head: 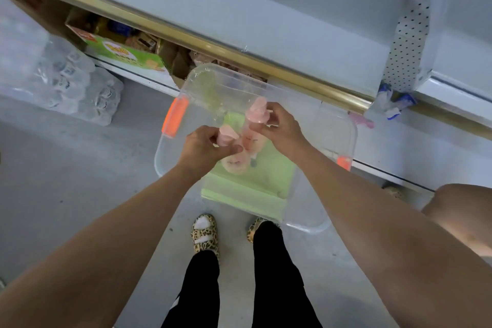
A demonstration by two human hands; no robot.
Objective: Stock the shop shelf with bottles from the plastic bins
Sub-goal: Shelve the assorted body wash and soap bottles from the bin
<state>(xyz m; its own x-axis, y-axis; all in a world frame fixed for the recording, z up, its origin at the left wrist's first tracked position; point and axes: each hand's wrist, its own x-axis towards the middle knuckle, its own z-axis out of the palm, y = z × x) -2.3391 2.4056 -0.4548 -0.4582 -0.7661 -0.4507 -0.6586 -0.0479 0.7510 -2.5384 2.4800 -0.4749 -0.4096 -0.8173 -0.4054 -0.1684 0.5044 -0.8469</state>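
Over the clear bin [170, 157], two pink bottles are pinched: one by the left hand [203, 148] at eight o'clock, one [257, 112] by the right hand [282, 128] at two. Held only near the caps, either could slip and be dropped before the shelf [266, 24] at twelve is reached.

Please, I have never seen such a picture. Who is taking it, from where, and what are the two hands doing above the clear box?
There is one picture, from a camera worn on a person's head, looking down. You see the person's own arms and feet. The left hand grips one pink bottle, and the right hand grips another pink bottle. Below them a clear plastic bin with orange handles sits on the grey floor. The bin looks otherwise empty. Ahead is the white shelf, bare here, where the bottles should go. A wrapped pack of bottles lies at the left.
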